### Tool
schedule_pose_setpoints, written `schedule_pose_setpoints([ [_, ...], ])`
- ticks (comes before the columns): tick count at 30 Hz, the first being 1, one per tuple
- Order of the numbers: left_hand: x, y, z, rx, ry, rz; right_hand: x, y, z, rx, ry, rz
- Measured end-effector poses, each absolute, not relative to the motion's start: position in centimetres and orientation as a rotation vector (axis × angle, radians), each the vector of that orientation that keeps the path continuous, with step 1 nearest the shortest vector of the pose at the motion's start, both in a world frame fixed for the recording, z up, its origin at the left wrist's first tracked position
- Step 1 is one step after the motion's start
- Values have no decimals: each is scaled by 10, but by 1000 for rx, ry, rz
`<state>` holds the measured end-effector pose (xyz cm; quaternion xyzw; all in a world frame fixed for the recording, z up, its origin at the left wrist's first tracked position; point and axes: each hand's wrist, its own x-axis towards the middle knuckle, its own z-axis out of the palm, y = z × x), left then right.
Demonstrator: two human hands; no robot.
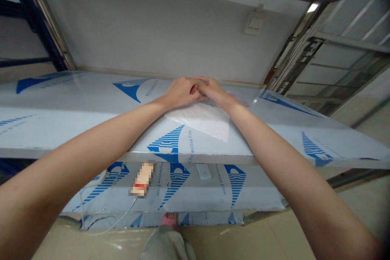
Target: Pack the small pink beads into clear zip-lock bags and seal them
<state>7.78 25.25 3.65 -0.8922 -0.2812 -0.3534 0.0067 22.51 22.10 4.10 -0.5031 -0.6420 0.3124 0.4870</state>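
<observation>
1. Blue post [36, 28]: stands at upper left of the frame.
2. Film-covered table [76, 118]: spans the middle of the frame, left edge to right.
3. Left hand [183, 89]: centre of the frame, fingers curled inward to meet the other hand. From where I stand, I cannot tell whether they pinch anything.
4. White sheet [213, 120]: lies on the table at centre, just below the hands.
5. Right hand [213, 89]: right of centre, fingers bent, overlapping the left fingertips; any pinched item cannot be made out.
6. Wall switch [254, 23]: upper right.
</observation>
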Motion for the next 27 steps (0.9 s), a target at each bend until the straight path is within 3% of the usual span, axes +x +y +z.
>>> schedule_pose_setpoints([
  [7,64,284,42,-2813,-1244,-1536,230,213,47,-1143,-1477,895],
  [11,36,297,47,-3631,-1236,-705,232,214,45,-1086,-1454,900],
  [13,26,299,49,-3783,-1059,-585,230,215,43,-1081,-1445,905],
  [17,18,304,53,-3747,-1049,-862,227,216,43,-1085,-1454,914],
  [27,12,307,60,-3487,-1266,-1053,252,204,55,-1256,-1874,1178],
])
